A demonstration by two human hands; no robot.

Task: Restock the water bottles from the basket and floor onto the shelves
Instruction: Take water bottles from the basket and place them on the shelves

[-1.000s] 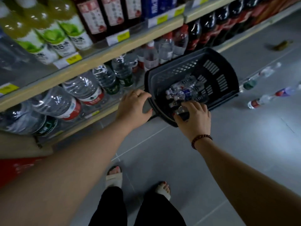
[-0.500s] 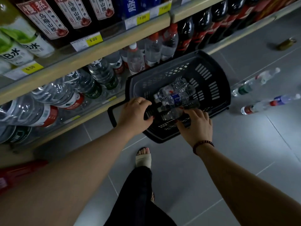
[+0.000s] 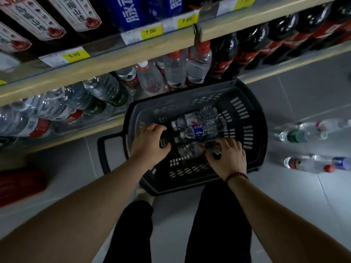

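Observation:
A dark plastic basket (image 3: 252, 103) sits on the floor against the bottom shelf (image 3: 95, 132). Inside lie several small water bottles, among them a blue-labelled one (image 3: 199, 130) and a white-and-red-labelled one (image 3: 193, 118). Both my hands are inside the basket. My right hand (image 3: 228, 158) closes around the base of a clear bottle (image 3: 190, 150) lying at the bottom. My left hand (image 3: 150, 141) curls down by the bottles' cap ends; what it holds is hidden. More bottles lie on the floor at right: a green-labelled one (image 3: 296, 135) and a red-labelled one (image 3: 303, 165).
Large water bottles (image 3: 174, 73) and dark cola bottles (image 3: 224, 54) stand on the bottom shelf. The upper shelf edge (image 3: 114, 61) carries yellow price tags. A red object (image 3: 20, 183) lies on the floor at left. My legs (image 3: 218, 224) stand just behind the basket.
My left hand let go of the basket's near rim and moved inside it. My right hand reached deeper onto a bottle. The view shifted so the basket sits straight ahead.

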